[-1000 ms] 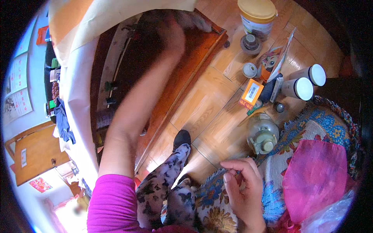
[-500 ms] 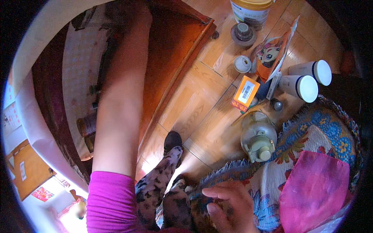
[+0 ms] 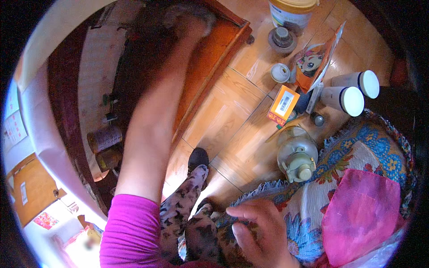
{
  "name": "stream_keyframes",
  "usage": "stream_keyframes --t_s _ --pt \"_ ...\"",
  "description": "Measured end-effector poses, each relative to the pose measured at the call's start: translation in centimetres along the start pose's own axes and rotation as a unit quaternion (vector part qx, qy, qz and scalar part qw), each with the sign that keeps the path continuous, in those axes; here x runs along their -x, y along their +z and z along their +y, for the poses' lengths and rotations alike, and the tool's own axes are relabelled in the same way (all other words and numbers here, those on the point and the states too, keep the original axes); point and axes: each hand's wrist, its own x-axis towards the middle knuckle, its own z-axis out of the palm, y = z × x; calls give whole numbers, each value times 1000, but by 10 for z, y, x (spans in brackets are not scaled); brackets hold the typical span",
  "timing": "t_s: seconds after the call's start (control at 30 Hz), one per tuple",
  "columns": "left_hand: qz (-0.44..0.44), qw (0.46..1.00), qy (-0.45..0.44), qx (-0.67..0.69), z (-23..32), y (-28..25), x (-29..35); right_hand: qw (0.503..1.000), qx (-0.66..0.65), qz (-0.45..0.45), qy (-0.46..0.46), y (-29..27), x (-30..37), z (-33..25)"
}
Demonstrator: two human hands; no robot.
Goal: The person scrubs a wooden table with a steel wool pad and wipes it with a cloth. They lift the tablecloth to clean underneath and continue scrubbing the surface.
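Wooden plank floor, seen from above. Nearest: right hand (image 3: pixel 263 232) resting on patterned trouser knee (image 3: pixel 201 232), fingers loosely curled, gripping nothing. Fringed floral rug (image 3: pixel 313 210) just beside it, pink cloth (image 3: pixel 362 214) lying on rug. Glass jar (image 3: pixel 297 154) at rug's edge. Beyond: orange box (image 3: pixel 283 105), two white-capped containers (image 3: pixel 353 91), yellow-lidded tub (image 3: pixel 292 11). Farthest: left arm in magenta sleeve stretched into dark wooden cabinet (image 3: pixel 210 62); left hand (image 3: pixel 190 20) blurred, finger state cannot be told.
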Motion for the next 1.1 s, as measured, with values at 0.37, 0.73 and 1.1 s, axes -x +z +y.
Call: stream_keyframes --t_s 0.37,0.73,1.1 --pt "26 935 277 221 74 2 193 993 73 90 -4 11 9 13" --pt "156 935 -16 319 39 -39 91 996 30 71 -37 6 9 16" --pt "12 997 80 -19 -27 -9 115 996 22 81 -27 4 9 16"
